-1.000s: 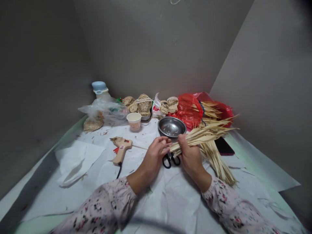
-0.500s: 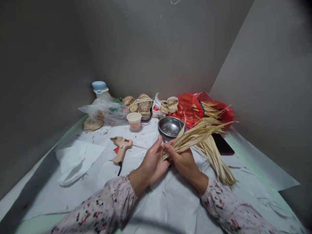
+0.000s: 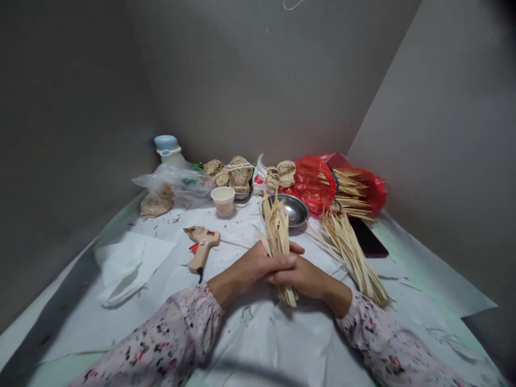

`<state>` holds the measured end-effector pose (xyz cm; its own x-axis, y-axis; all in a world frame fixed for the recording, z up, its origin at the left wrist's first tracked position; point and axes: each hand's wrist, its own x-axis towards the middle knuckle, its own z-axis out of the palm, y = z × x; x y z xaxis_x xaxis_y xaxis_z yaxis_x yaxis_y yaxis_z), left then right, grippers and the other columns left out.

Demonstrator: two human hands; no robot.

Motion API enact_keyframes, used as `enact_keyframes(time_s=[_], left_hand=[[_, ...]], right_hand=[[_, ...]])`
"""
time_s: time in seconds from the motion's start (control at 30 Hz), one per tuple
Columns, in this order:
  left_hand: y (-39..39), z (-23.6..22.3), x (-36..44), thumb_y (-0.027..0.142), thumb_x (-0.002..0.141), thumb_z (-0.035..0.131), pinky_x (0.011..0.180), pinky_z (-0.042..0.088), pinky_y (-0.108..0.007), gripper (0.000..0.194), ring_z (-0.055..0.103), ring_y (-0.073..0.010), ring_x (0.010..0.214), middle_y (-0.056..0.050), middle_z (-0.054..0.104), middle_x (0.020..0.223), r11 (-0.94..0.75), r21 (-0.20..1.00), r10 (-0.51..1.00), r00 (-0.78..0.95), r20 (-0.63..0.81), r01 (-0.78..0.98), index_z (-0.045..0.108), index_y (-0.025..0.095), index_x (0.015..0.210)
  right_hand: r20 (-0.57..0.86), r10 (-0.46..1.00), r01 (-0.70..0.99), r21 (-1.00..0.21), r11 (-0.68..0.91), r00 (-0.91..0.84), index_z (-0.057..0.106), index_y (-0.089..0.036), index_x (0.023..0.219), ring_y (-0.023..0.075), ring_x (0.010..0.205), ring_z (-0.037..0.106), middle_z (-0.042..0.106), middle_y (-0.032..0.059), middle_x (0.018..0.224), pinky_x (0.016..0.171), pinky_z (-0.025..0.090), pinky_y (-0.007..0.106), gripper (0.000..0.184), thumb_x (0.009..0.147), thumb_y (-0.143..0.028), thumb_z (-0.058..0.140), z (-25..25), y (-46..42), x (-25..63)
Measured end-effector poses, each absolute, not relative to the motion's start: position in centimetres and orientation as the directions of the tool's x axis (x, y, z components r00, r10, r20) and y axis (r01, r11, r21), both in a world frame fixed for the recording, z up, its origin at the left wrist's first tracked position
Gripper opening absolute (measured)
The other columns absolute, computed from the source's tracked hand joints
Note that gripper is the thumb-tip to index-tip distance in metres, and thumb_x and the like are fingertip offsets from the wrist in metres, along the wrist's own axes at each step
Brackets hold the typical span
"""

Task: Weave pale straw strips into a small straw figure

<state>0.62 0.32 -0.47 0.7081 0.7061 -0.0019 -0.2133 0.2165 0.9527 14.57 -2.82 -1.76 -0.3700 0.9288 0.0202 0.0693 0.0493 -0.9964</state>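
Observation:
Both hands grip one bundle of pale straw strips (image 3: pixel 277 228) that stands nearly upright, tips pointing away from me over the steel bowl (image 3: pixel 297 211). My left hand (image 3: pixel 258 264) wraps round the bundle's lower part from the left. My right hand (image 3: pixel 303 277) is closed on it from the right, just below the left fingers. The bundle's cut ends stick out under the hands. A larger pile of loose straw strips (image 3: pixel 351 252) lies on the white paper to the right.
A glue gun (image 3: pixel 202 244) lies left of the hands. A paper cup (image 3: pixel 223 200), small woven baskets (image 3: pixel 238 173), a plastic bag (image 3: pixel 177 183), a red bag with straw (image 3: pixel 322 183) and a dark phone (image 3: pixel 368 239) line the back. Crumpled white paper (image 3: pixel 121 266) lies left.
The straw bundle has swung from pointing right to nearly upright. Both hands have come together and closed round its lower part, covering the scissors seen earlier.

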Motion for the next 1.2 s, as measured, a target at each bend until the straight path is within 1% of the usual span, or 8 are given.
enact_keyframes(time_s=[0.13,0.23,0.3,0.4,0.57,0.9,1.03,1.2], left_hand=[[0.6,-0.7,0.7,0.05,0.082,0.063,0.057,0.045,-0.025,0.043,0.06,-0.0158,0.065,-0.01,0.068,0.081,0.202,0.971,0.75,0.658,-0.069,-0.129,0.074,0.013,0.101],[1.0,-1.1,0.7,0.061,0.084,0.053,0.039,0.035,-0.022,0.058,0.048,-0.0107,0.041,-0.004,0.062,0.06,0.261,0.958,0.781,0.609,-0.14,-0.115,0.07,0.012,0.11],[1.2,-1.2,0.7,0.065,0.084,0.049,0.036,0.036,-0.023,0.065,0.048,-0.0122,0.036,-0.002,0.058,0.051,0.285,0.947,0.784,0.605,-0.14,-0.15,0.067,0.01,0.115],[1.3,-1.1,0.9,0.063,0.085,0.05,0.042,0.043,-0.026,0.064,0.056,-0.016,0.041,-0.006,0.064,0.056,0.29,0.932,0.792,0.602,-0.106,-0.217,0.066,0.009,0.115],[1.6,-0.6,0.8,0.046,0.085,0.061,0.051,0.044,-0.022,0.039,0.058,-0.0115,0.054,-0.011,0.073,0.083,0.247,0.879,0.88,0.474,-0.028,-0.407,0.073,0.01,0.094],[3.6,0.3,0.4,0.012,0.079,0.052,0.071,0.052,-0.031,0.022,0.067,-0.0201,0.068,-0.01,0.073,0.08,0.238,0.706,0.965,0.247,-0.091,-0.667,0.072,0.008,0.089],[4.0,0.4,0.2,0.012,0.081,0.05,0.074,0.053,-0.031,0.023,0.067,-0.0193,0.067,-0.007,0.072,0.075,0.213,0.674,0.974,0.208,-0.09,-0.707,0.071,0.01,0.09],[4.1,0.9,-0.2,0.023,0.092,0.044,0.077,0.055,-0.032,0.03,0.07,-0.0208,0.077,-0.013,0.073,0.086,0.208,0.654,0.976,0.203,-0.083,-0.727,0.07,0.008,0.096]], right_hand=[[-0.054,0.926,0.049,-0.998,-0.038,-0.373,0.063,-0.016,0.079,0.0149,0.064,0.056,0.062,0.0008,0.07,0.058,0.042,0.026,0.011,0.07,-0.022,0.065,-2.1,-2.6,14.4],[-0.056,0.909,-0.022,-0.997,-0.071,-0.414,0.06,-0.014,0.081,0.0139,0.064,0.056,0.062,0.0031,0.072,0.059,0.042,0.025,0.022,0.077,-0.035,0.068,-2.7,-2.2,14.5],[-0.042,0.92,-0.083,-0.993,-0.08,-0.389,0.058,-0.014,0.08,0.0125,0.062,0.055,0.061,0.0033,0.073,0.058,0.041,0.025,0.029,0.081,-0.043,0.066,-2.9,-2.0,14.6],[-0.043,0.941,-0.11,-0.99,-0.084,-0.335,0.05,-0.017,0.074,0.0081,0.05,0.045,0.051,-0.0026,0.062,0.049,0.033,0.022,0.038,0.084,-0.052,0.06,-2.8,-2.0,14.4],[-0.032,0.937,-0.171,-0.981,-0.096,-0.347,0.051,-0.018,0.082,0.0069,0.046,0.027,0.033,-0.0084,0.056,0.044,0.021,0.022,0.042,0.086,-0.06,0.053,-2.2,-2.5,13.9],[0.1,0.975,0.131,-0.983,0.127,-0.199,0.053,-0.017,0.08,0.01,0.052,0.033,0.037,-0.0048,0.059,0.049,0.025,0.025,0.044,0.092,-0.058,0.043,-3.2,-2.3,14.6],[0.114,0.97,0.205,-0.966,0.158,-0.214,0.053,-0.018,0.077,0.0107,0.054,0.034,0.039,-0.0039,0.061,0.05,0.027,0.025,0.043,0.092,-0.057,0.044,-2.7,-2.3,15.5],[0.07,0.963,0.139,-0.984,0.109,-0.259,0.055,-0.017,0.079,0.0096,0.05,0.03,0.037,-0.0056,0.058,0.047,0.025,0.024,0.043,0.089,-0.058,0.048,-3.2,-1.4,17.4]])
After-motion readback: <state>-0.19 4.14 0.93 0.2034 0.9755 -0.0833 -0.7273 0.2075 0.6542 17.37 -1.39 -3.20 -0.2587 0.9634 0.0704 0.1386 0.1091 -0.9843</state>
